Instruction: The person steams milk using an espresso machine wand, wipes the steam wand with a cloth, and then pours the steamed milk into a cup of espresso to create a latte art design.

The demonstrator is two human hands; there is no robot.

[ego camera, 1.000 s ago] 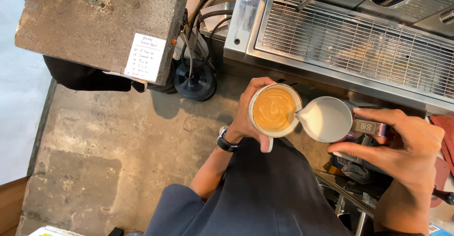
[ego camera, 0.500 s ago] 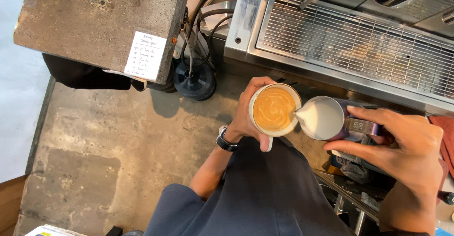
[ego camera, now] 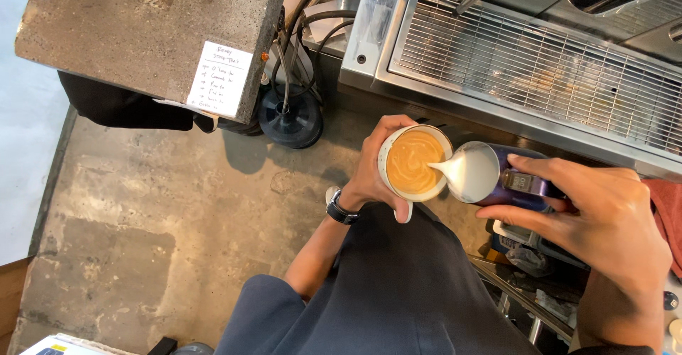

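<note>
My left hand (ego camera: 372, 171), with a dark watch on its wrist, holds a white cup (ego camera: 392, 191) full of brown coffee with pale foam. My right hand (ego camera: 604, 220) grips a purple milk pitcher (ego camera: 522, 184) tilted toward the cup, its spout over the rim. White steamed milk (ego camera: 474, 171) fills the pitcher and runs into the coffee. Both are held in the air in front of my body, just below the machine's front edge.
A steel espresso machine with a wire drip grate (ego camera: 540, 71) spans the top right. A concrete counter (ego camera: 142, 28) with a white paper note (ego camera: 222, 78) is at top left. Black cables and a round black base (ego camera: 290, 117) sit between them. Concrete floor (ego camera: 177, 220) lies below.
The cup and pitcher stay nearly in place. The pitcher has tipped slightly more toward the cup and milk keeps flowing into the coffee.
</note>
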